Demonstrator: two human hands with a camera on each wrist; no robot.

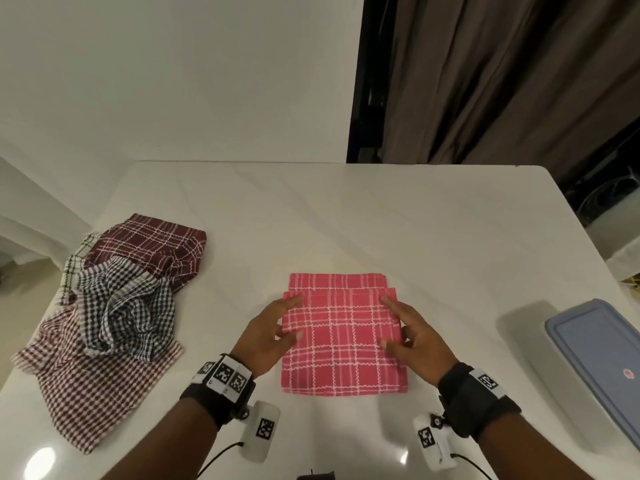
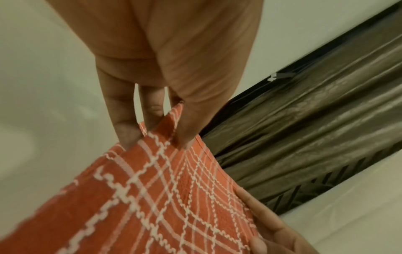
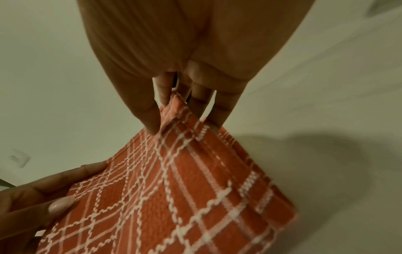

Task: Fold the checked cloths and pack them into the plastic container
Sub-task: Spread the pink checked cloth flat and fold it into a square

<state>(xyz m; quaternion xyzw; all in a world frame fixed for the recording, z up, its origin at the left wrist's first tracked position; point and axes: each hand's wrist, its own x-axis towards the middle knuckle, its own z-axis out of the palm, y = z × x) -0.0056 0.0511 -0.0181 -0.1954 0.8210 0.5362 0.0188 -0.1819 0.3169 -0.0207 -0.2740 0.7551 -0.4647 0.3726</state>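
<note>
Nearest to us, our two wrists carry black straps with white blocks printed in square black-and-white codes. Our left hand [image 1: 268, 336] pinches the left edge of the pink checked cloth [image 1: 343, 344], thumb on top and fingers curled under the upper layer; our right hand [image 1: 417, 336] pinches the right edge the same way. Both wrist views show the lifted fold caught between thumb and fingers.

This cloth lies folded near the front edge of the white table [image 1: 346, 220], about midway along it, its long axis running from the front edge toward the back; a lower layer shows beyond the top one. A heap of unfolded checked cloths [image 1: 114, 306], dark red, black-and-white and red-and-white, sits by the left edge. The plastic container [image 1: 602, 362], with a blue-grey lid on, stands at the right edge; a small red mark on the lid is too small to read.

Behind the table we see a plain white wall [image 1: 173, 81] and, to the right, dark brown curtains [image 1: 502, 74].
</note>
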